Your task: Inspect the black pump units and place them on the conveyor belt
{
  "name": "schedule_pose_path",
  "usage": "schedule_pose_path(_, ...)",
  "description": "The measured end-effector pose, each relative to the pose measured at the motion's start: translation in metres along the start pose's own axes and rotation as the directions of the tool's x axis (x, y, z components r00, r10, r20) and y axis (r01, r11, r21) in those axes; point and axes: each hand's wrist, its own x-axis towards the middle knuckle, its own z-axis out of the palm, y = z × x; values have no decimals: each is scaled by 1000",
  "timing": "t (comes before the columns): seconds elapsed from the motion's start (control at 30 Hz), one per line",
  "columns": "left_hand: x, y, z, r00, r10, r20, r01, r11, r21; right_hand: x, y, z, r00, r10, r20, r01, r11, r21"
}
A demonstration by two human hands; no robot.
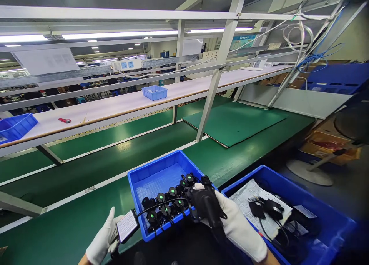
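Note:
My left hand (104,237), in a white glove, is closed on a small black adapter block with a white label (127,226). A black cable (160,205) runs from that block toward my right hand (236,225). The right hand, also gloved in white, grips a black plug-like part (206,205) over the near edge of a blue bin (144,172). Inside that bin lie several round black parts with green centres (168,203), in rows.
A second blue bin (323,215) at the right holds black adapters, cables and printed sheets. A green conveyor belt (95,165) runs across. A green mat (236,120) lies beyond. The upper shelf carries blue trays (155,92) and a red tool (64,120).

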Motion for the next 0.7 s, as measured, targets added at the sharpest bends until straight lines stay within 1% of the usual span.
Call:
schedule_pose_path(0.1, -4, 3, 1, 998, 39, 48, -39, 999, 3, -1, -2, 0, 1000, 24, -8, -24, 1000, 18)
schedule_pose_path(0.3, -5, 6, 1, 998, 12, 59, -11, 1000, -3, 0, -8, 2, 999, 38, 12, -39, 999, 17)
schedule_pose_path(0.47, 0, 0, -4, 998, 17, 63, -16, 1000, -14, 4, 5, 1, 999, -35, -10, 35, 996, -87)
schedule_pose_path(0.6, 0, -2, -5, 1000, 18, 23, -18, 1000, -9, 6, 17, 0, 998, -59, 1, 58, 996, -72)
schedule_pose_path(0.7, -2, 0, -4, 1000, 9, 19, -9, 1000, 7, 6, 16, 0, 998, -62, -7, 62, 997, -51)
